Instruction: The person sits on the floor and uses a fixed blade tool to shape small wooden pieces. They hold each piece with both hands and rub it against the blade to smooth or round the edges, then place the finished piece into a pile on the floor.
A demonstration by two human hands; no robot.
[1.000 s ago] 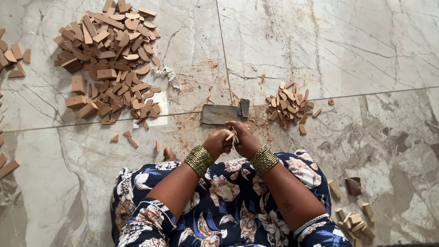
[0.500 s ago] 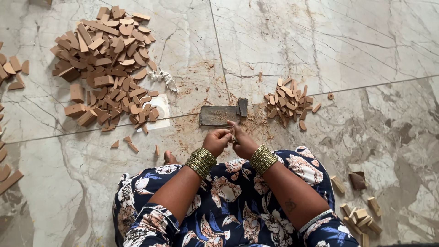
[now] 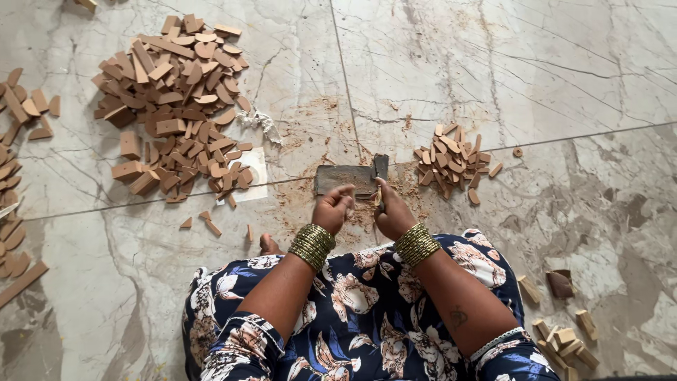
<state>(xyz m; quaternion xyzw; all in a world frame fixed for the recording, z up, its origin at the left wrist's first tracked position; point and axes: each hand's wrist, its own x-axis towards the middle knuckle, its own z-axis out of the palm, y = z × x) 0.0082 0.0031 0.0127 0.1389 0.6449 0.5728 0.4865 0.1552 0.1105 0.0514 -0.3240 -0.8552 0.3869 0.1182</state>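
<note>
My left hand (image 3: 333, 209) is curled closed just in front of a flat grey metal blade tool (image 3: 350, 178) lying on the floor; I cannot see anything in its fingers. My right hand (image 3: 391, 212) sits beside it, pinching a small thin wooden piece (image 3: 381, 198) upright next to the blade's dark end. Both wrists wear stacks of gold bangles. The two hands are a little apart, above my lap in a blue floral dress. Brown sawdust covers the floor around the tool.
A large heap of brown wooden pieces (image 3: 176, 106) lies at the far left, a small pile (image 3: 453, 161) right of the blade. More pieces lie along the left edge (image 3: 17, 176) and at the lower right (image 3: 564, 339). The floor is marble tile (image 3: 493, 63).
My hands, pinched together over one small piece a second ago, have drawn slightly apart. The right hand now holds the piece up near the blade.
</note>
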